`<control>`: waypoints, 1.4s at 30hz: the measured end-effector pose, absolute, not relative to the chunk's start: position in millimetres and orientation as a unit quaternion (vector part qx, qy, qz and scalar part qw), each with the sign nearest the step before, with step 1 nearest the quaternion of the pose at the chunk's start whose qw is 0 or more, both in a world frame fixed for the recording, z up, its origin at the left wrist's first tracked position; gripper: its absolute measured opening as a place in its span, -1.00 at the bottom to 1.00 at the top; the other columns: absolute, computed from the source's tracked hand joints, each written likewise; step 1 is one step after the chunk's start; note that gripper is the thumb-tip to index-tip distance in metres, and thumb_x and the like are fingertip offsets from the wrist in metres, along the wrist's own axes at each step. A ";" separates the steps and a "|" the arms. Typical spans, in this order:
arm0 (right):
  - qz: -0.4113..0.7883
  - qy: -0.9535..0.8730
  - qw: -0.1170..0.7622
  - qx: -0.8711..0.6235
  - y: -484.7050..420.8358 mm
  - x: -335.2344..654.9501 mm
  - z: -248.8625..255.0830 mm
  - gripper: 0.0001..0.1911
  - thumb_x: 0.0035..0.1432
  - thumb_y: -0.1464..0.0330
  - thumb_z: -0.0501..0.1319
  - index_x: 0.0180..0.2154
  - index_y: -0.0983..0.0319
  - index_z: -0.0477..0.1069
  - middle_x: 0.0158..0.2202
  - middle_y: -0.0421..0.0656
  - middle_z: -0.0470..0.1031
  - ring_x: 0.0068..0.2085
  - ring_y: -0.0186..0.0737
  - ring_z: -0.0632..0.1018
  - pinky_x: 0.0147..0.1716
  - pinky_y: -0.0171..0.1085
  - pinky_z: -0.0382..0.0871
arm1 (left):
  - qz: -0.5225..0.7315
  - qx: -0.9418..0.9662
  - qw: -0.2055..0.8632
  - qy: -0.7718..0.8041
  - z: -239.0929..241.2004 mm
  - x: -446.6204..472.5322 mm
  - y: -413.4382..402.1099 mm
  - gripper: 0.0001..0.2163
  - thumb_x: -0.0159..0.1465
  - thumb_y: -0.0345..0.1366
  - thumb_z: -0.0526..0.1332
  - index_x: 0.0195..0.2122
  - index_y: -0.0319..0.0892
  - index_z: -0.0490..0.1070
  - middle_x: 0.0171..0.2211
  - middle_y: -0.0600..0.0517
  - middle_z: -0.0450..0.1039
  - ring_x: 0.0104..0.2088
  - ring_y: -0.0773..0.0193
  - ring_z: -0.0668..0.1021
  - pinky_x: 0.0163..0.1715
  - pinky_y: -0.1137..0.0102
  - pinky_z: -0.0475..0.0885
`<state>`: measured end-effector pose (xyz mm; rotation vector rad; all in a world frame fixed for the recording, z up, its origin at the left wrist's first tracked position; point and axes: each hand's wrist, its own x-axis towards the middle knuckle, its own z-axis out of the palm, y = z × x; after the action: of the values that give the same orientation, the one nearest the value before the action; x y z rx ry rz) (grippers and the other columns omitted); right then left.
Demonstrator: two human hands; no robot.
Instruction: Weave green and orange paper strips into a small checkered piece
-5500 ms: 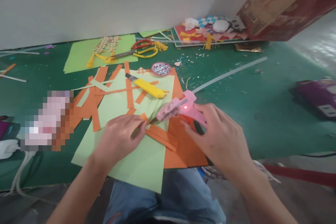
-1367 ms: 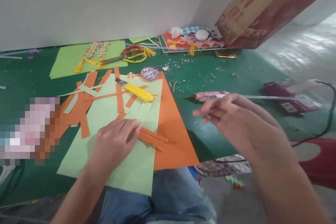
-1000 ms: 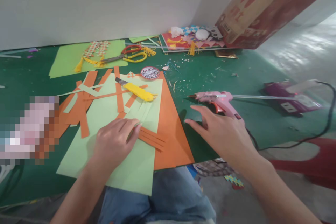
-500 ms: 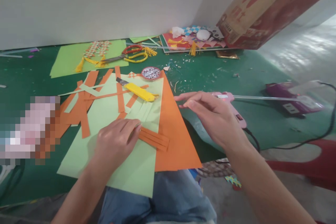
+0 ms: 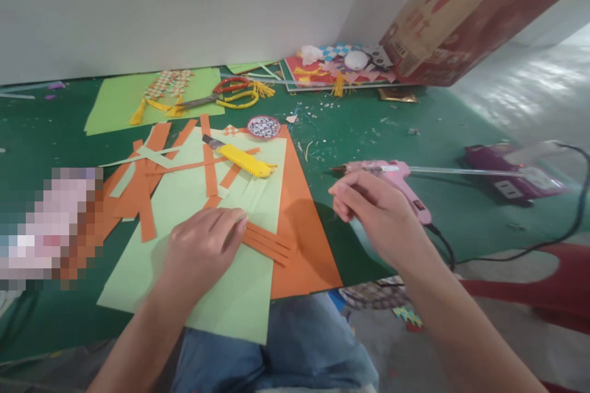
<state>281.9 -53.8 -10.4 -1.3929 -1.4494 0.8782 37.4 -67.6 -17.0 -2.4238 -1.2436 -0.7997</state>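
My left hand (image 5: 207, 245) is closed in a pinch on an orange paper strip (image 5: 267, 242) with lengthwise slits, whose slit end sticks out to the right. Under it lie a pale green sheet (image 5: 230, 307) and, partly covered, an orange sheet (image 5: 299, 270). My right hand (image 5: 369, 209) hovers by a pink glue gun (image 5: 405, 181), fingers curled in and thumb against them; whatever they hold, if anything, is hidden. On the green sheet rests a yellow utility knife (image 5: 244, 159), above my left hand.
Orange and pale green strips (image 5: 147, 215) lie loosely at left. Farther back are scissors (image 5: 237, 98), a small round dish (image 5: 263, 127) and tasselled paper pieces (image 5: 168, 86). A purple power strip (image 5: 495, 175) and a cardboard box (image 5: 461, 18) stand at right.
My right hand has drawn slightly back towards me, and its outstretched fingers have curled in, uncovering the glue gun's nozzle. My left hand stays on the slit orange strip.
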 end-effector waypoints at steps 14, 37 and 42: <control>-0.100 -0.797 0.031 -0.595 -43.5 270.4 -13.0 -0.76 0.18 0.50 0.04 -0.40 0.26 0.46 -0.57 -0.11 0.52 -0.60 -0.23 0.44 -0.63 -0.30 -0.13 | -0.280 -0.847 0.148 -0.427 -16.5 37.9 -67.5 -0.92 0.28 -0.40 0.17 -0.35 -0.17 0.43 -0.48 0.09 0.58 -0.49 0.33 0.59 -0.50 0.44 0.39; -0.152 -0.925 0.100 -0.335 -56.9 307.4 -15.4 -0.72 0.21 0.57 0.00 -0.43 0.24 0.40 -0.57 -0.22 0.38 -0.52 -0.30 0.40 -0.48 -0.29 0.14 | -0.238 -0.864 0.163 -0.412 -16.5 40.3 -67.6 -0.91 0.27 -0.39 0.18 -0.34 -0.22 0.47 -0.45 0.06 0.56 -0.45 0.30 0.57 -0.49 0.40 0.37; -0.146 -0.936 0.107 -0.301 -61.4 310.6 -11.3 -0.72 0.22 0.57 0.00 -0.41 0.25 0.41 -0.59 -0.23 0.35 -0.54 -0.31 0.39 -0.51 -0.29 0.17 | -0.201 -0.868 0.178 -0.418 -14.6 42.0 -71.2 -0.85 0.31 -0.37 0.15 -0.38 -0.19 0.48 -0.45 0.06 0.54 -0.47 0.31 0.54 -0.48 0.40 0.35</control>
<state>310.6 -61.4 -11.3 -0.8874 -2.7561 -0.4310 42.0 -71.2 -14.6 -2.4560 -1.1826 -0.5676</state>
